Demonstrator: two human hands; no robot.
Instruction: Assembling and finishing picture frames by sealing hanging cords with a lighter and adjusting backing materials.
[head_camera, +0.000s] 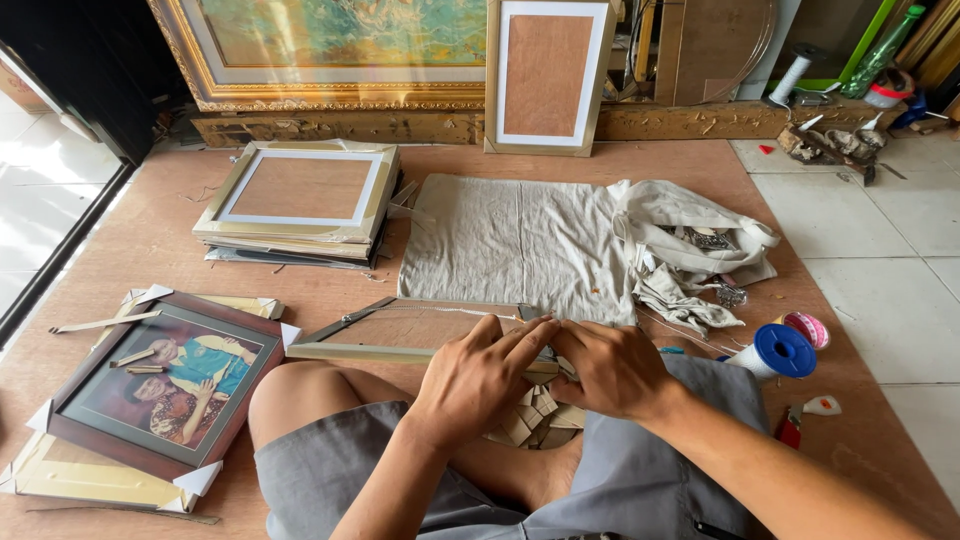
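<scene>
We press both hands together on the pale frame moulding (400, 352) across our lap: left hand (478, 378) and right hand (610, 368) grasp its corner, steadying it above cardboard corner pieces (535, 420).

view count: one, head-worn camera; no second view, so no overlap.
position: above the person's lap, seated on the brown board floor (150, 230).
facing: forward and steeply down, toward the gilt-framed painting (335, 50) leaning at the far edge.
range: close; left hand (475, 385) and right hand (610, 370) sit low centre, forearms run off the bottom edge.
coverage: knees and lap at bottom, framed photo (165, 385) lower left, white tiles (870, 230) at right.
</scene>
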